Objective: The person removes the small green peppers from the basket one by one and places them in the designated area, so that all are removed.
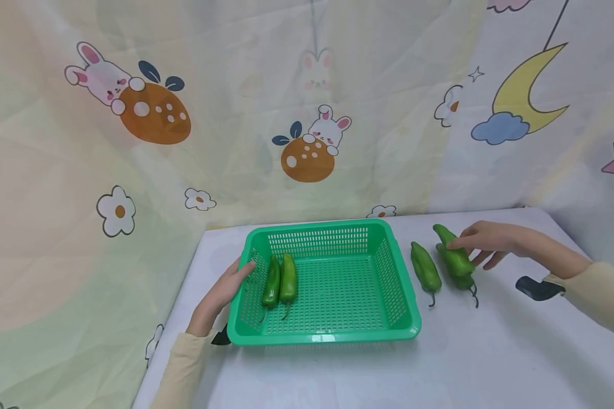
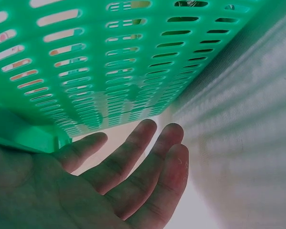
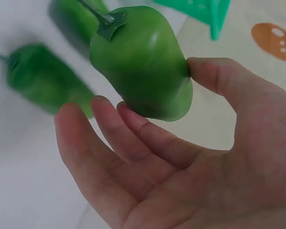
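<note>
A green plastic basket stands on the table, two long green peppers side by side in its left part. My left hand holds the basket's left rim, thumb over the top. In the left wrist view its other fingers extend loosely outside the slotted wall. To the right of the basket my right hand pinches a green pepper between thumb and fingertips, stem away from the palm. Another green pepper lies partly hidden below it, and one more pepper lies closer to the basket.
The table has a white cover. Behind it and at the sides hangs a pale cloth printed with rabbits, flowers and a moon. Dark straps show by both wrists.
</note>
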Motion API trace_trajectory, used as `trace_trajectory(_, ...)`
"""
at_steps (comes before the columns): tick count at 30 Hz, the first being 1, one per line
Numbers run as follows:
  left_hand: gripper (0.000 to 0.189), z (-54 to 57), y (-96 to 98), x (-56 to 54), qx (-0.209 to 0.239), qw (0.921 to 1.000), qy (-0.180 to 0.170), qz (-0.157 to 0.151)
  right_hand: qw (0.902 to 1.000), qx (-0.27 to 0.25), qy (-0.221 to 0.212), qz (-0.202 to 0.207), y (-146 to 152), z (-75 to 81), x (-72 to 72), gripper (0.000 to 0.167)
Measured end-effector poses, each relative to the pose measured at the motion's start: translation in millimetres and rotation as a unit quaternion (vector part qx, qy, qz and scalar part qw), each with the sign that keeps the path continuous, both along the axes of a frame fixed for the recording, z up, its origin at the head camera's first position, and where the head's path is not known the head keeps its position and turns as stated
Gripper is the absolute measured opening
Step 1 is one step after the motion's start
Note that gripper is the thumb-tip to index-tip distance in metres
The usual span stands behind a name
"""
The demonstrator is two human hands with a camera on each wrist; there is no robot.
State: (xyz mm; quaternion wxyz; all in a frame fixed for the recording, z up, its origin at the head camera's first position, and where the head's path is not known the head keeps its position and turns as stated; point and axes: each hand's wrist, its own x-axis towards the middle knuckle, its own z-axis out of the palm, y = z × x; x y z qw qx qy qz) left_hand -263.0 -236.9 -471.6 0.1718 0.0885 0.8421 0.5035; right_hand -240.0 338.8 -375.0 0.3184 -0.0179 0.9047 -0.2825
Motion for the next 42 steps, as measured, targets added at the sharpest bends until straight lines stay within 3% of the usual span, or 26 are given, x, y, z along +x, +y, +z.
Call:
trace_trajectory(10, 0.065, 0.0, -0.4, -0.4, 0.019, 0.9998, -0.003, -0.002, 0.9986, 0.049, 0.011, -0.017, 31, -20.2, -3.4, 0.058)
trace_trajectory(17, 0.064, 1.5, 1.4, -0.3, 0.025, 0.9996, -0.006, -0.006, 0.997, 0.074, -0.005, -0.021, 43, -37.0, -7.4, 0.068)
trace_trajectory(25, 0.064, 0.5, 1.5, -0.6, 0.022, 0.9997, -0.005, -0.004, 0.9952, 0.092, -0.016, -0.032, 48, -49.4, -13.3, 0.078)
trace_trajectory(42, 0.064, -2.8, -0.6, -1.9, 0.028, 0.9996, -0.007, 0.001, 0.9893, 0.132, -0.015, -0.059, 38, -61.0, -17.2, 0.072)
